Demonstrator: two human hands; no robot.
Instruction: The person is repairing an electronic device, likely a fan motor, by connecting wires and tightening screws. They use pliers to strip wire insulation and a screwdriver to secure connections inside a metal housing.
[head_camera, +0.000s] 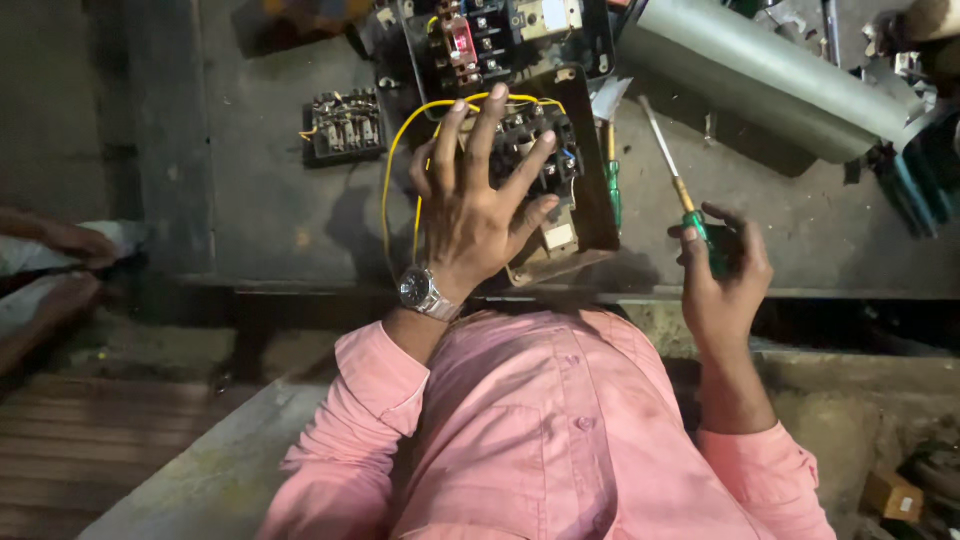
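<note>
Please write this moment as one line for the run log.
left hand: spread on open electrical box | right hand: holds screwdriver | yellow wire: loops beside box | second screwdriver: lies on bench

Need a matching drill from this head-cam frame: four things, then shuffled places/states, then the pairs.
Things:
1. left hand
2. right hand
3. second screwdriver
4. grey tube

Places/states:
A. lying on the bench beside the box
B. fingers spread on the open electrical box
C. far right corner of the bench
D. gripping a green-handled screwdriver

Pairs: 1-B, 2-D, 3-A, 4-C
</note>
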